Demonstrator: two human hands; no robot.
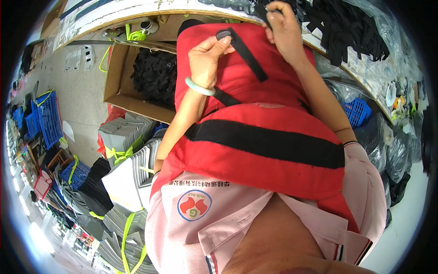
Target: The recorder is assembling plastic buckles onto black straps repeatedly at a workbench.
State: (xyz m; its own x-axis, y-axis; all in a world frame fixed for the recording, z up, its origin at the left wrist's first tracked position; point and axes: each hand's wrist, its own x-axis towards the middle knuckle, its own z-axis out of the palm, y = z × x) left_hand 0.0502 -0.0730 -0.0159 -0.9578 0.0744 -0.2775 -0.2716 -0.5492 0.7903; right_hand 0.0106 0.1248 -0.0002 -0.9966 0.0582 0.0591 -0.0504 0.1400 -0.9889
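My left hand (204,59), with a pale green bangle at its wrist, pinches a short black strap (248,58) by its upper end. A small dark oval piece (223,35) shows at the fingertips there, and the rest of the strap hangs over my red apron (255,100). At the table edge, my right hand (286,31) has its fingers closed on a small dark piece (261,13); its exact kind cannot be made out. Just right of that hand, a pile of black straps (346,29) lies on the worktable (360,66).
A cardboard box (119,73) full of black pieces (155,73) stands left of my lap. Below it are tied stacks of grey sheets (123,137). Blue baskets (47,118) stand far left, another blue basket (357,113) at right beside clear plastic bags (374,139).
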